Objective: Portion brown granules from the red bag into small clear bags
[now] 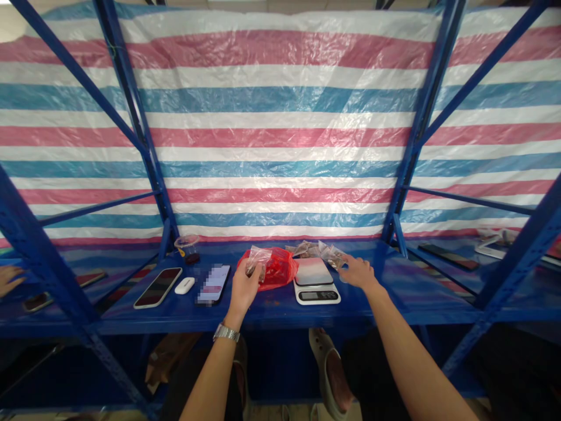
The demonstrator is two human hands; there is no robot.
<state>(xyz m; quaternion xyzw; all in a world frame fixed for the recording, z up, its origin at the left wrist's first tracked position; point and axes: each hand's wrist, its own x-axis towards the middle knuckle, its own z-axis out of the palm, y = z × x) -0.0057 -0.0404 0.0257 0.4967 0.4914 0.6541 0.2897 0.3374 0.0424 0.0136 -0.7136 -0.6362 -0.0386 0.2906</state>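
Note:
My left hand (pixel 245 286) grips a small clear plastic bag (pixel 258 260) with something brown inside, just in front of a crumpled red plastic bag (pixel 276 269). My right hand (pixel 359 273) reaches over the shelf with its fingers apart, the fingertips at the edge of another clear bag (pixel 332 255). That bag lies on a heap of small clear bags (pixel 304 249) behind a white digital kitchen scale (pixel 314 282). The scale stands between my hands, with nothing on its platform. A metal wristwatch (pixel 227 332) circles my left wrist.
Two smartphones (pixel 158 287) (pixel 213 283) and a white earbud case (pixel 184 285) lie left of my hands on the blue steel shelf (pixel 272 310). A small clear cup (pixel 187 248) stands behind them. Another person's hand (pixel 6 279) shows at the far left. A striped tarpaulin (pixel 280 117) hangs behind.

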